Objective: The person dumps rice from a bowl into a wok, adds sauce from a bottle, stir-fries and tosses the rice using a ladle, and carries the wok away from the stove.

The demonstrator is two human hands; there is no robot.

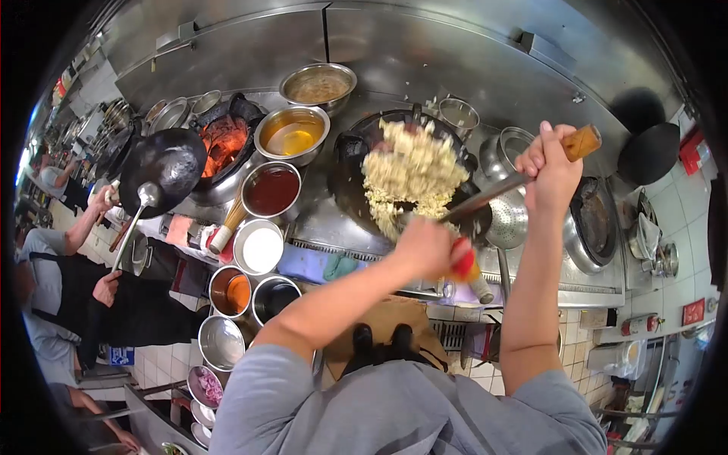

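My right hand (552, 163) is closed round the wooden-ended handle (582, 142) of a long metal utensil, whose shaft runs down-left to the big wok. My left hand (426, 246) is a closed fist in front of the wok, blurred by motion. Near it is a red and yellow thing (462, 262), also blurred; whether it is in the fist I cannot make out. Pale yellow food in small pieces (417, 167) is heaped and partly in the air over the black wok (350, 178). The utensil's head is hidden by the food and my left hand.
Bowls of amber liquid (292, 136), dark red sauce (271, 189) and white stuff (258, 247) stand left of the wok. Beyond them a fire (225, 144) glows. A co-worker at the left holds a wok (163, 171) and ladle. A perforated strainer (508, 220) lies right.
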